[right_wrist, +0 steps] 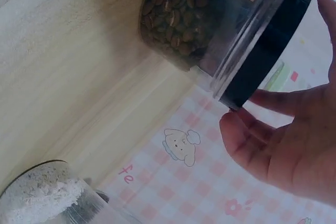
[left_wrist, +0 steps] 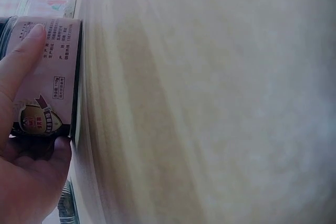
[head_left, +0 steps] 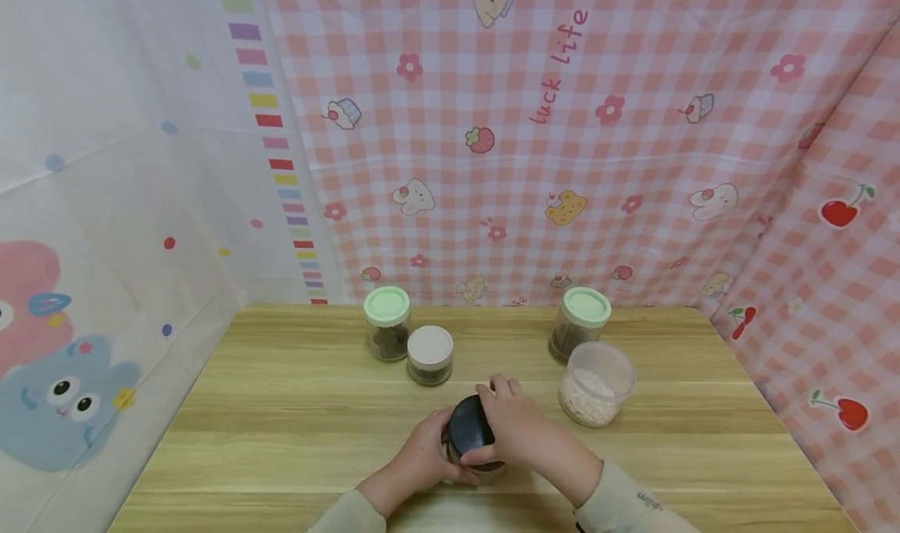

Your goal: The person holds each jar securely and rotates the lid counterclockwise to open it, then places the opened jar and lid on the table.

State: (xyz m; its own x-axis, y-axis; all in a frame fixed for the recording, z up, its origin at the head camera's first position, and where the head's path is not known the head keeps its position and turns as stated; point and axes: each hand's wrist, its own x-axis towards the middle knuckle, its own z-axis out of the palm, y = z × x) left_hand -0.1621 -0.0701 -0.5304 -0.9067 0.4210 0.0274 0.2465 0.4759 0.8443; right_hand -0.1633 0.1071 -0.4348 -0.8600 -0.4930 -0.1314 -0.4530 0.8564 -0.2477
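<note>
The left hand (head_left: 424, 455) is gripping the coffee-bean jar (right_wrist: 205, 27) around its body, the thumb lying across the pale pink label (left_wrist: 55, 66) and the other fingers curling round the far side. The jar is standing on the wood-grain bench (head_left: 281, 439), its brown coffee beans (right_wrist: 176, 11) showing through the clear wall. Above the left fingers, the right hand (head_left: 519, 430) is holding the black lid (head_left: 468, 425), its fingers spanning the top and pressing at opposite edges of the rim. The lid is sitting on the jar's mouth; whether its thread is engaged, one cannot tell.

Just beyond the left fingers, the small white-lidded jar (head_left: 430, 353) is standing with dark contents below its lid. Farther past it and to the left, a mint-lidded jar of dark pieces (head_left: 389, 326) is standing close beside it. To the right of the right fingers, a clear tub of pale flakes (head_left: 596, 384) is resting near the wrist, and a second mint-lidded jar (head_left: 580, 323) is standing right behind that tub. Farthest from the fingers, a pink-and-white checked cloth (head_left: 520, 166) is hanging behind the bench. Light sleeves (head_left: 622, 502) are covering both forearms.
</note>
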